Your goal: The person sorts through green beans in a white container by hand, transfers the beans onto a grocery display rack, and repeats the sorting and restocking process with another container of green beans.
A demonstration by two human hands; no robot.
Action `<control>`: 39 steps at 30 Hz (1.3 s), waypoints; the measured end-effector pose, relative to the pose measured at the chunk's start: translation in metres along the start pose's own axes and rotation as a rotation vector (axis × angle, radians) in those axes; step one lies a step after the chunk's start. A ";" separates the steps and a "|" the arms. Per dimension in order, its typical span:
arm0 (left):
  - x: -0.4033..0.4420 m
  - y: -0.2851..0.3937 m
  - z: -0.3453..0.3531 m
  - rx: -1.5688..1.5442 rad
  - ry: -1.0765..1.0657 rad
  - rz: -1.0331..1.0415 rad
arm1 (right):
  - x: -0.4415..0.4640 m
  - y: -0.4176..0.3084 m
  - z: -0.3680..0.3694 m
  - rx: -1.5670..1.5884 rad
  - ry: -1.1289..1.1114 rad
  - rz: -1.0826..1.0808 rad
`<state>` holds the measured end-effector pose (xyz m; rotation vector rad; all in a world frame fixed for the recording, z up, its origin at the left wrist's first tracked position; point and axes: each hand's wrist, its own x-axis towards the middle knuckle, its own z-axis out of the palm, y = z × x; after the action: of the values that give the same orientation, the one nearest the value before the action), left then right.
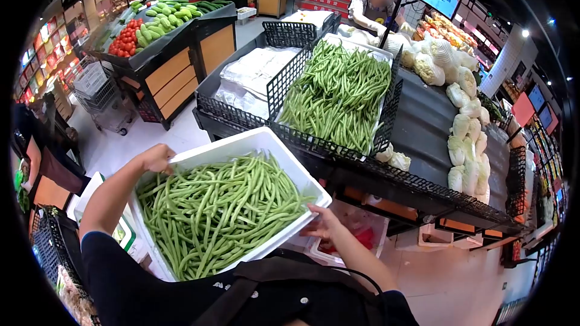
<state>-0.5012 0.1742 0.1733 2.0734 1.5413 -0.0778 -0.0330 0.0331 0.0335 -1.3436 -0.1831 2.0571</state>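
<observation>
A white foam box full of green beans is held tilted in front of my body. My left hand grips its upper left rim, fingers closed on the edge. At the lower right corner, my right hand holds the box from the side and below. Beyond the box, a display stand holds another white box heaped with green beans, between black mesh dividers. White plastic sheets or bags lie in the compartment to its left.
Chinese cabbages line the dark shelf at right. Tomatoes and green vegetables fill a stand at the back left, near a shopping cart. A person stands behind the display. A white crate sits below.
</observation>
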 end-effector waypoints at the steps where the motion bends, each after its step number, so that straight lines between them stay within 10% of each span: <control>1: 0.012 0.007 -0.001 0.006 -0.017 0.037 | 0.002 0.009 -0.007 0.007 0.011 -0.033; 28: 0.234 0.248 0.063 0.286 -0.172 0.471 | -0.079 0.118 -0.057 0.693 0.536 -0.507; 39: 0.244 0.237 0.118 0.267 0.599 0.907 | -0.064 0.109 -0.062 0.709 0.524 -0.531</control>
<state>-0.1725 0.2868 0.0783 2.9921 0.7249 0.7620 -0.0135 -0.1033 0.0047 -1.1543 0.3564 1.1124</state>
